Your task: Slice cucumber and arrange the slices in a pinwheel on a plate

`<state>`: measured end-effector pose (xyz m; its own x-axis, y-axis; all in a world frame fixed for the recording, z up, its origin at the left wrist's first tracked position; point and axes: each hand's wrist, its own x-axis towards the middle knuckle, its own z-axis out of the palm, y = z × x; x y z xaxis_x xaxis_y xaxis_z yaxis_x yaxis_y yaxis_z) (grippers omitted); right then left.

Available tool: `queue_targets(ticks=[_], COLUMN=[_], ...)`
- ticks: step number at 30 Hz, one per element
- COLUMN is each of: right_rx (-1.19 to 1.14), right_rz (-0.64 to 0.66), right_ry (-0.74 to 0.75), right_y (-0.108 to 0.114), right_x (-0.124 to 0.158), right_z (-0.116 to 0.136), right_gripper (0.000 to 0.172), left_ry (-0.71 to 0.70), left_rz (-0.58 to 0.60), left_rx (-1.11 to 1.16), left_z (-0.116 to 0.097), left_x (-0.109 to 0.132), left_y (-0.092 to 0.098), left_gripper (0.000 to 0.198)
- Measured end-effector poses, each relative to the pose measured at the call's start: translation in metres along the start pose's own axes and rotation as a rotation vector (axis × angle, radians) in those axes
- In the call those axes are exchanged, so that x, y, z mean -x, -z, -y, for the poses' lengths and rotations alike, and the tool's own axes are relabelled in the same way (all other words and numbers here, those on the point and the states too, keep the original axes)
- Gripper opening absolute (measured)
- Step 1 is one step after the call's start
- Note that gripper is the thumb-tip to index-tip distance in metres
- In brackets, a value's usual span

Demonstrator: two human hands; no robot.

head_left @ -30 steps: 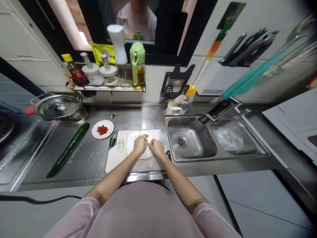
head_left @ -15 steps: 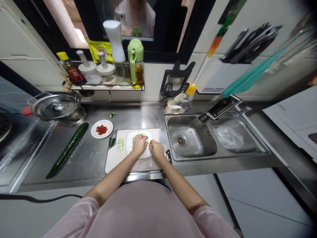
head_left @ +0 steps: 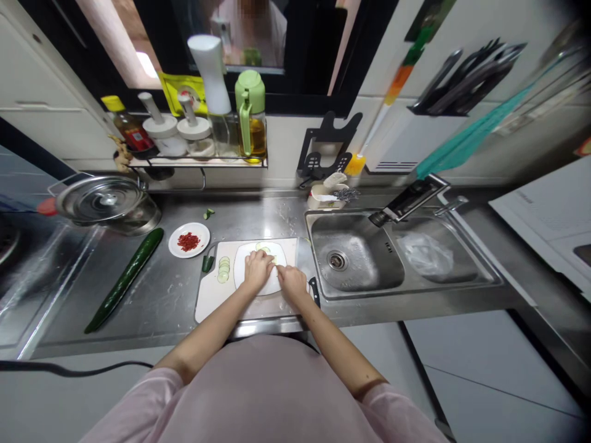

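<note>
Over a white plate (head_left: 241, 271) on the cutting board (head_left: 207, 301), both my hands meet with bent fingers. My left hand (head_left: 257, 271) is closed at a pale cucumber slice (head_left: 274, 261). The fingertips of my right hand (head_left: 292, 282) pinch at the same slice from the right; its edges are partly hidden by the fingers. More cucumber slices (head_left: 263, 247) lie at the plate's far rim. On the board's left side is an overlapping row of slices (head_left: 223, 269), with dark green cucumber end pieces (head_left: 208, 263) beside it. A knife (head_left: 314, 290) lies along the board's right edge.
A whole cucumber (head_left: 124, 280) and a small plate (head_left: 206, 241) of chopped red pieces lie to the left, near a lidded steel pot (head_left: 108, 203). The double sink (head_left: 355, 252) is at right. A condiment rack (head_left: 198, 162) hangs behind.
My hands stay over the plate; the fingers have shifted slightly around the slice, and the right fingertips have drawn closer to the left hand. The view has shifted slightly.
</note>
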<state>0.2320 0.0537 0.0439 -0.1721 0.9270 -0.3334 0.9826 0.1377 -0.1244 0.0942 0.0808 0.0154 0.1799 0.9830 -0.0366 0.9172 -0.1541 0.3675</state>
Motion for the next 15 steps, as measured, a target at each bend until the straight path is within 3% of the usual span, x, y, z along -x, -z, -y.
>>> queue_targets(ticks=[15], right_rx=[0.016], right_rz=[-0.028], right_ry=[-0.013], right_y=[-0.0027], right_x=[0.0002], right_z=[0.0016], right_gripper=[0.032], left_ry=[0.012], left_rz=[-0.027], left_rx=[0.005], left_z=[-0.0004], left_x=[0.0004], left_y=[-0.0047], left_gripper=[0.029])
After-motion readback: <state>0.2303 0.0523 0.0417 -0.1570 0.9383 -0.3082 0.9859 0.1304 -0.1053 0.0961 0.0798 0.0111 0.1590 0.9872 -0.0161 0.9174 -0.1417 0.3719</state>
